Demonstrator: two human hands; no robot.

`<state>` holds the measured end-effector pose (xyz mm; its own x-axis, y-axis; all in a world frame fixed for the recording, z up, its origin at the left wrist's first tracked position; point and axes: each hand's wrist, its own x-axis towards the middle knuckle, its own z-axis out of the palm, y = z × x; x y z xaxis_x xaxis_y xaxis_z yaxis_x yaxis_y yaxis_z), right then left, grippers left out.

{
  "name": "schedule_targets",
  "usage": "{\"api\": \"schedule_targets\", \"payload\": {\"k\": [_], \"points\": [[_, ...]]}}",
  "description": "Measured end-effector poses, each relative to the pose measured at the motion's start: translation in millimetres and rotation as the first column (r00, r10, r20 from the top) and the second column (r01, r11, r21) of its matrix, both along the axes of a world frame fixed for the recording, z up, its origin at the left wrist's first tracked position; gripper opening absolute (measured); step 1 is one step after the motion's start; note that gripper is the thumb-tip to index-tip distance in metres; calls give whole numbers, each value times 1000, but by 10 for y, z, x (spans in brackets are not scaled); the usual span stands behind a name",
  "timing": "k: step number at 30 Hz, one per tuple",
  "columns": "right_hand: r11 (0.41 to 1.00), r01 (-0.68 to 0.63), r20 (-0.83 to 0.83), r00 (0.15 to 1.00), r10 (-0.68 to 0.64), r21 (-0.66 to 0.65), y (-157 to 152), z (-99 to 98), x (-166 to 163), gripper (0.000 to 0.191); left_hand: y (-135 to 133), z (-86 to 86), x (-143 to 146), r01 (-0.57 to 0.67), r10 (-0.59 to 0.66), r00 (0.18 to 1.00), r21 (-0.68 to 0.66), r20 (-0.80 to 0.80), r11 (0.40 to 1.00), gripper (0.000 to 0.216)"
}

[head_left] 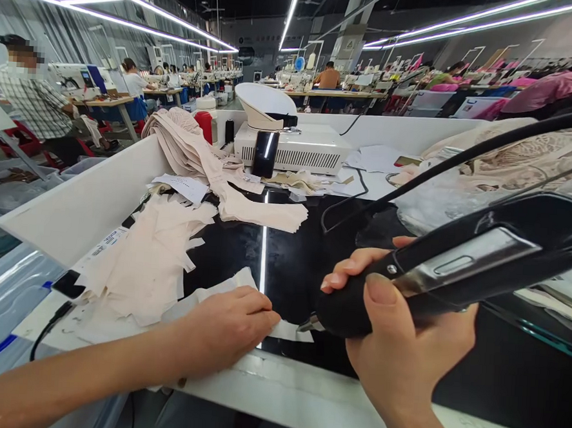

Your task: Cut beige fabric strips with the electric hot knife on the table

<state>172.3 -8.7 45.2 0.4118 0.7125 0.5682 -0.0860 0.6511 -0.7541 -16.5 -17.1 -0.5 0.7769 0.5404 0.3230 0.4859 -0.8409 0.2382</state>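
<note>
Fabric strip is lying on black tabletop, running L–R from under L hand (nearer; pinching/pressing, can't tell) to tip of handheld tool; R hand is gripping tool.

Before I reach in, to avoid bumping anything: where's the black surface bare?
The middle of the black surface, between the left hand, long pale fabric and handheld tool; another dark patch right of the right hand. Crowded: left, with cut pieces; back, with scraps around the phone.
</note>
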Motion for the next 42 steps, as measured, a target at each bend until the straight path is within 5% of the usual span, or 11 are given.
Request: {"api": "schedule_targets", "payload": {"k": [26, 37, 42], "points": [[992, -122, -18, 992, 122, -32, 85, -41, -180, 32, -48, -106, -41, -28, 25, 999, 132, 22, 991, 23], [989, -143, -14, 990, 143, -34, 173, -66, -266, 28, -37, -112, -48, -38, 33, 998, 91, 54, 995, 23], [994, -78, -27, 997, 76, -75, 171, -6, -207, 41, -17, -61, -54, -52, 51, 998, 25, 46, 998, 20]]}}
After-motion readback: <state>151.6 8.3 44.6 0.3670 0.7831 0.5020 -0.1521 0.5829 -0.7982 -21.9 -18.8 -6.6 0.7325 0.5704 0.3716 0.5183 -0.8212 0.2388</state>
